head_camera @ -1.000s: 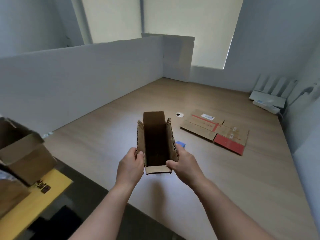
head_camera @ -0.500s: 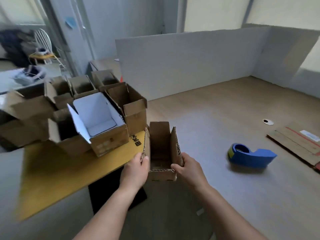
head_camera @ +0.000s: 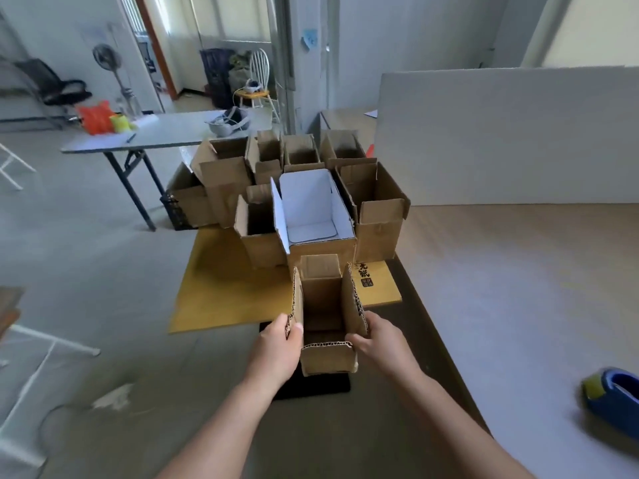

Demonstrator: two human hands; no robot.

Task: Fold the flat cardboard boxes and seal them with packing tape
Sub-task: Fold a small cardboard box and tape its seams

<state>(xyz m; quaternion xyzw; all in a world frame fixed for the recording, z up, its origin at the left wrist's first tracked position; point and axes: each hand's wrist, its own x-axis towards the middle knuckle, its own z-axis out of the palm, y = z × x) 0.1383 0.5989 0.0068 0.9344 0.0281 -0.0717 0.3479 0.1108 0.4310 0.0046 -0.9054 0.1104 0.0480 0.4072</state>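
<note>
Fingers [head_camera: 293, 329] of both hands are grasping a small cardboard box [head_camera: 328, 361] between them, mid-air, just short of the finished ones.

I am watching my left hand [head_camera: 276, 344] pinching the left flap while my right hand [head_camera: 380, 344] is curling round the right flap, so the box is hanging open-top-up with its long axis running away from me. Straight ahead along that axis, the folded boxes [head_camera: 377, 216] are standing packed together on the yellow board [head_camera: 224, 299]; bare board is lying ahead and to the left, so I am judging the set-down as a forward push, with both hands equally near. A blue tape dispenser [head_camera: 612, 395] is lying well apart on the desk [head_camera: 501, 288], on the right hand's side. I cannot tell whether the bottom is taped.
</note>
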